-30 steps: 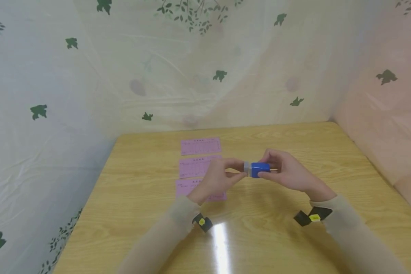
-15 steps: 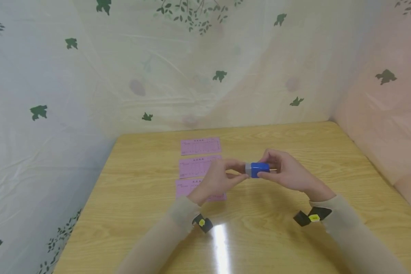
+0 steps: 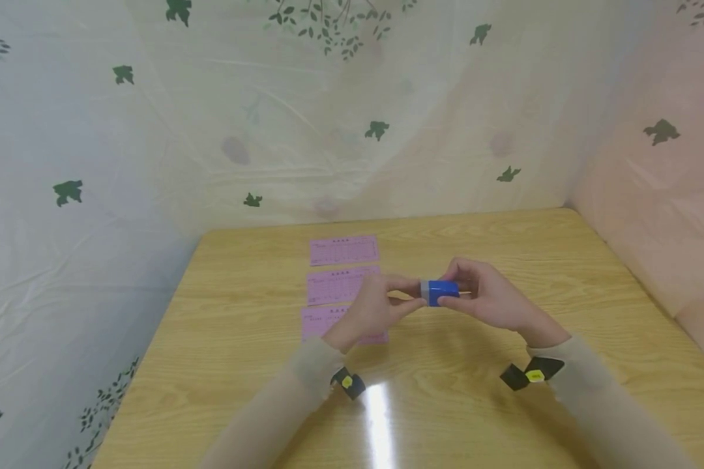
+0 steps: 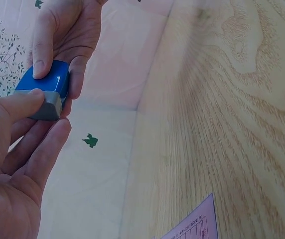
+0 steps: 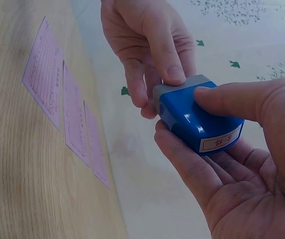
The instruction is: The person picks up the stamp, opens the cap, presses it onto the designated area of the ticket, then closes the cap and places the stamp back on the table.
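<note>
Above the table, both hands meet on a small blue stamp point(image 3: 444, 293) with a grey cap point(image 3: 425, 292) at its left end. My right hand point(image 3: 495, 298) holds the blue body between thumb and fingers. The thumb of my left hand point(image 3: 375, 304) lies on the cap, its fingers on the other side, pinching it. In the right wrist view the blue body point(image 5: 182, 117) shows a white end label with red characters. The cap sits flush against the body. From the left wrist view, the cap's grey side point(image 4: 48, 108) shows under the left thumb.
Three pink printed slips lie in a column on the wooden table point(image 3: 240, 280): a far slip point(image 3: 344, 251), a middle slip point(image 3: 331, 287) and a near slip point(image 3: 318, 322) partly hidden by the left hand. A patterned cloth point(image 3: 305, 130) hangs behind the table.
A narrow gap between the grey cap and the blue body has closed, the left hand moving slightly right with the cap. The right hand has since shifted a little left and toward me.
</note>
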The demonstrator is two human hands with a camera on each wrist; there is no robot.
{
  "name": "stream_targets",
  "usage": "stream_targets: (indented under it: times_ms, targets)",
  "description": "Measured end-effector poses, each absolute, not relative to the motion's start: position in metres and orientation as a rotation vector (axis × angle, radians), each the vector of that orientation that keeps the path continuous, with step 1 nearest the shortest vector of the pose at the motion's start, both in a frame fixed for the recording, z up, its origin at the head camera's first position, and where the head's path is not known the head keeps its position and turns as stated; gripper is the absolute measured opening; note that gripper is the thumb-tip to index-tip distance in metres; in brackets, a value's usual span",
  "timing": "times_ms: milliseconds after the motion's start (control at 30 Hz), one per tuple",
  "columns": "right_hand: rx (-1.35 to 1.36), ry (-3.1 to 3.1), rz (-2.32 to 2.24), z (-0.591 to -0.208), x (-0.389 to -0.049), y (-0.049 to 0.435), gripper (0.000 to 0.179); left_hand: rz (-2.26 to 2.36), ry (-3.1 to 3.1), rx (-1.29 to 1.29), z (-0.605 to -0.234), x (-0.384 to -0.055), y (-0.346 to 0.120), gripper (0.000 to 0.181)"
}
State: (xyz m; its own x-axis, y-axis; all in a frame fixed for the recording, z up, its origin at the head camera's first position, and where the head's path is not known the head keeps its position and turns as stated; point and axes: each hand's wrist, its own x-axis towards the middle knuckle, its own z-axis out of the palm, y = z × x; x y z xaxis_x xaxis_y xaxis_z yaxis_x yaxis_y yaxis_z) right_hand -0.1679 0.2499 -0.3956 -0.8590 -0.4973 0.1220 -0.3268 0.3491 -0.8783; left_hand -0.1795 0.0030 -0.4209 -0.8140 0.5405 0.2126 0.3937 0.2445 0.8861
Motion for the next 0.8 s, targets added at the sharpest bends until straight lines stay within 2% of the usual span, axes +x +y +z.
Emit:
stream_targets:
  times_ms: [800]
  targets:
    - [-0.722, 2.461, -1.507, -0.3964, -0.1702, 0.2447, 0.016, 1.612, 2.369, 0.816, -0.4194, -0.1788, -0.0007, 0.028]
